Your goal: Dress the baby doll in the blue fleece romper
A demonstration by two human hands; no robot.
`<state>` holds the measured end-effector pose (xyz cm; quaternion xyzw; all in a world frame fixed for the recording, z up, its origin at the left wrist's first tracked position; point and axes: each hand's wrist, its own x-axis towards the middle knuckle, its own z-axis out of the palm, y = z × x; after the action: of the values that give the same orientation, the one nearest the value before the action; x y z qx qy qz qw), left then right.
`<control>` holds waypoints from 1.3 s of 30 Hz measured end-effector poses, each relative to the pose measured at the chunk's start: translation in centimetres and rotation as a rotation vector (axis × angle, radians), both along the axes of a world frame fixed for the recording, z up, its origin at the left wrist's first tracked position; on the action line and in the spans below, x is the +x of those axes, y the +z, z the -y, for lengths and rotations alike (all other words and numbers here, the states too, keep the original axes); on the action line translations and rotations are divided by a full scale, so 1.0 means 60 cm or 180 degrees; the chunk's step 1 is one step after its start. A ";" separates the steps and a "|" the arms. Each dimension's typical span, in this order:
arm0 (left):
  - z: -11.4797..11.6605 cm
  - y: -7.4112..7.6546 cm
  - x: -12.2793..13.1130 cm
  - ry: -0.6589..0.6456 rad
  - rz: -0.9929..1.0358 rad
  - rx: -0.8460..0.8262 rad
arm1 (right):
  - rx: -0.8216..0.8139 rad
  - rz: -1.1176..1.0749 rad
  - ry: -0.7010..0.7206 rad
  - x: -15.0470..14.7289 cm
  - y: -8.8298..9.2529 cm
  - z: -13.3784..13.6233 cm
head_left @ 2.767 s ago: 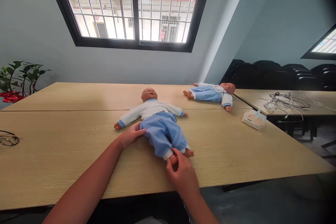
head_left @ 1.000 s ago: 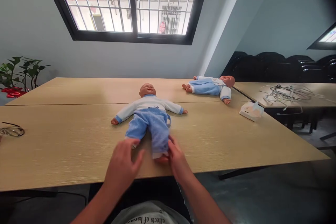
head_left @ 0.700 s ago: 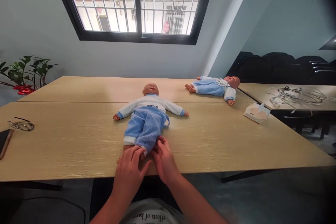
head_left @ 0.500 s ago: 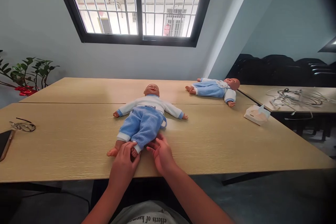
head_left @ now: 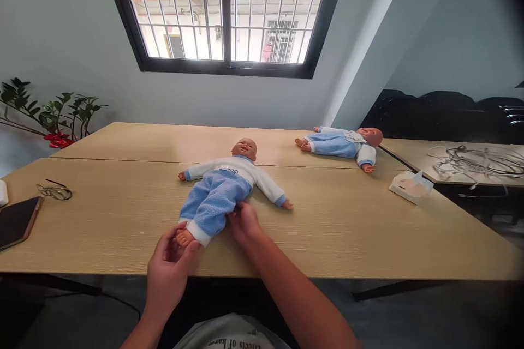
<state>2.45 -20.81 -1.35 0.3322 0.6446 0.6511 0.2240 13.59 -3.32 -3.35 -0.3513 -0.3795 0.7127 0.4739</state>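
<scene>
A baby doll (head_left: 216,199) in a white top and fuzzy blue trousers lies face up on the table, its head away from me and its arms spread. My left hand (head_left: 170,259) curls around its feet at the white trouser cuffs, with fingers and thumb on either side. At the doll's hip, my right hand (head_left: 244,222) is closed against the side of the blue trousers; its fingertips are partly hidden by the cloth.
A second, similarly dressed doll (head_left: 338,143) lies at the back right. In front of it stands a tissue box (head_left: 410,187). Glasses (head_left: 55,191) and a phone (head_left: 19,222) are at the left. Tangled cables (head_left: 481,162) lie on the adjoining table (head_left: 403,148).
The doll has turned, its feet shifting left and its head right. My left hand has moved left with the feet. My right hand has moved up to the hip and closed on the trousers.
</scene>
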 end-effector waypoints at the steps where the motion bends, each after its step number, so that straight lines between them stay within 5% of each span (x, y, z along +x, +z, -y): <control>1: 0.002 0.001 -0.008 0.0027 0.0028 -0.0006 | -0.0043 0.0033 0.0009 0.004 0.001 -0.001; 8: 0.031 -0.023 -0.069 0.0257 0.0048 -0.0129 | 0.0050 0.0518 0.0156 0.061 0.035 -0.012; 14: 0.047 -0.056 -0.100 0.0311 0.0375 -0.0116 | -0.0143 0.0017 0.1377 0.099 0.071 -0.033; 17: 0.049 -0.062 -0.114 0.0322 0.0376 -0.0104 | 0.0210 0.0669 0.1559 0.113 0.082 -0.045; 22: 0.059 -0.061 -0.136 0.0368 -0.0019 -0.0162 | 0.1954 0.2440 0.0830 0.129 0.092 -0.085; 28: 0.071 -0.067 -0.139 0.0053 -0.0164 -0.0241 | 0.2149 0.2717 0.0306 0.132 0.087 -0.093; 34: 0.070 -0.071 -0.134 -0.0079 -0.0140 -0.0123 | 0.3174 0.2907 0.0510 0.131 0.055 -0.037; 39: 0.079 -0.076 -0.145 -0.0077 -0.0357 -0.0140 | 0.3305 0.3666 0.0028 0.145 0.056 -0.069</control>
<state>-6.27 -25.53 -5.89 0.3709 0.6663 0.6144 0.2026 22.27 0.83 0.04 -0.3978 -0.8529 0.1505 0.3030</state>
